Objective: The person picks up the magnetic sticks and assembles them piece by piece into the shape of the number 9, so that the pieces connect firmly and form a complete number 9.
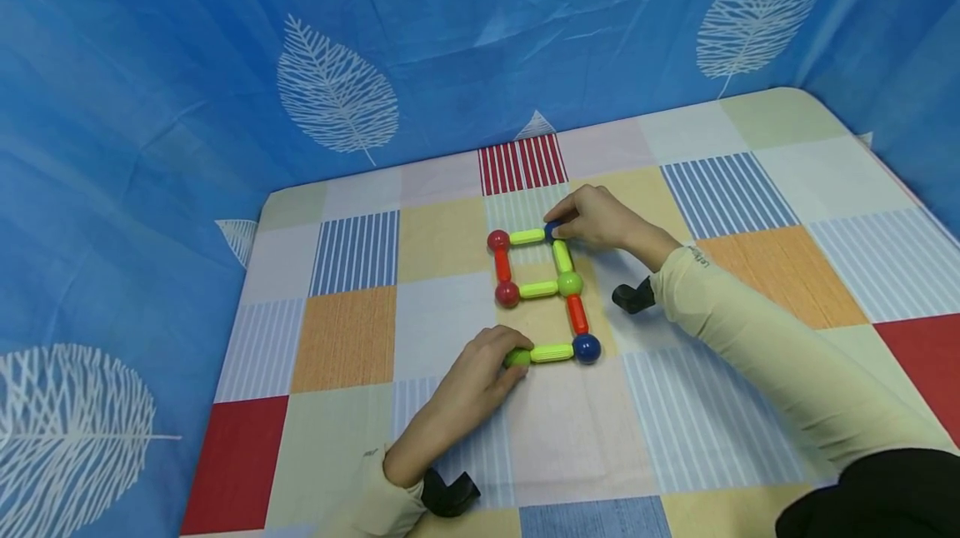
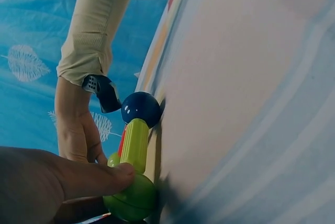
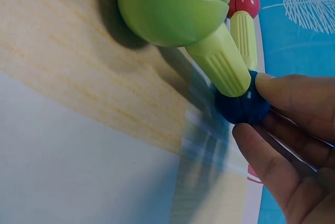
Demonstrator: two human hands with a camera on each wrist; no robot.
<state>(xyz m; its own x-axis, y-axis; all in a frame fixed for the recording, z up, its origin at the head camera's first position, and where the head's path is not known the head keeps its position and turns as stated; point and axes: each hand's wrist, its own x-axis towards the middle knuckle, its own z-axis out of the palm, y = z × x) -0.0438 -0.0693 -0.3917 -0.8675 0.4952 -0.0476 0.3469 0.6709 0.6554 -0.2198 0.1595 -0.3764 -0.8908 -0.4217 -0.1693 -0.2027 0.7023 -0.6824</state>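
Balls and short rods lie joined on the cloth in a square with an arm below it, like a 9. My right hand (image 1: 600,217) pinches the blue ball (image 3: 243,106) at the square's far right corner between thumb and fingers. At the near left end, my left hand (image 1: 467,380) grips a green ball (image 2: 133,199). A yellow-green rod (image 1: 552,353) runs from that ball to another blue ball (image 1: 587,348), and a red rod (image 1: 577,315) links this to the middle green ball (image 1: 570,284). Two red balls (image 1: 507,295) form the square's left side, with a red rod (image 1: 502,265) between them.
A patchwork cloth (image 1: 341,413) covers the table. Behind and beside it hangs a blue curtain (image 1: 465,30) with white leaf prints. Black devices (image 1: 633,296) are worn at both wrists, close over the cloth.
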